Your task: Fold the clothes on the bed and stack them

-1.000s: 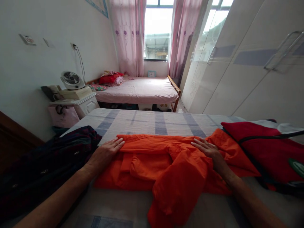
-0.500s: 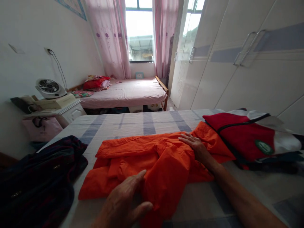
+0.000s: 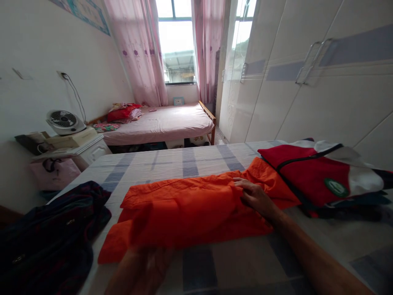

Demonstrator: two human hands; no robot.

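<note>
An orange garment (image 3: 196, 205), partly folded into a long strip, lies across the checked bedspread (image 3: 208, 270) in front of me. At its right part, my right hand (image 3: 256, 198) rests on top with bent fingers, the tips at the cloth. My left hand (image 3: 147, 262) is at the garment's near left edge, smeared by motion, so its fingers cannot be made out. The cloth just above it is blurred too.
A red and white zipped garment (image 3: 310, 172) lies folded at the right. Dark clothing (image 3: 52, 229) is heaped at the left. Beyond are a pink-covered bed (image 3: 166, 123), a small fan (image 3: 63, 121) on a cabinet, and a white wardrobe (image 3: 276, 106) along the right wall.
The orange flap that hung toward me now lies up across the garment, baring the bedspread below. My left hand has moved slightly left and blurred. My right hand's fingers have bent.
</note>
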